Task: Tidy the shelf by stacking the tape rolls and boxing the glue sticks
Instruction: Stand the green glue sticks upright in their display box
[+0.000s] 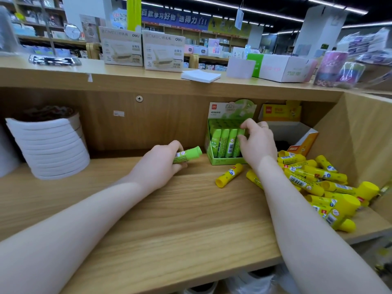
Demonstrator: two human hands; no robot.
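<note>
My left hand (160, 164) grips a green glue stick (188, 154) lying nearly flat, its cap pointing right toward the green display box (224, 161). That box holds several upright green sticks (224, 141). My right hand (257, 141) reaches into the box's right side, fingers curled on a stick there. A pile of yellow glue sticks (322, 183) lies loose at the shelf's right end, and one yellow stick (229, 175) lies apart in front of the green box. A yellow and white box (305, 139) stands open behind the pile. White tape rolls (51, 145) form a leaning stack at the left.
The wooden shelf (180, 219) has a side wall at the right. On the upper ledge sit two hole-punch cartons (144, 49), a white paper pad (200, 76), a white and green box (282, 67) and coloured tape rolls (337, 68).
</note>
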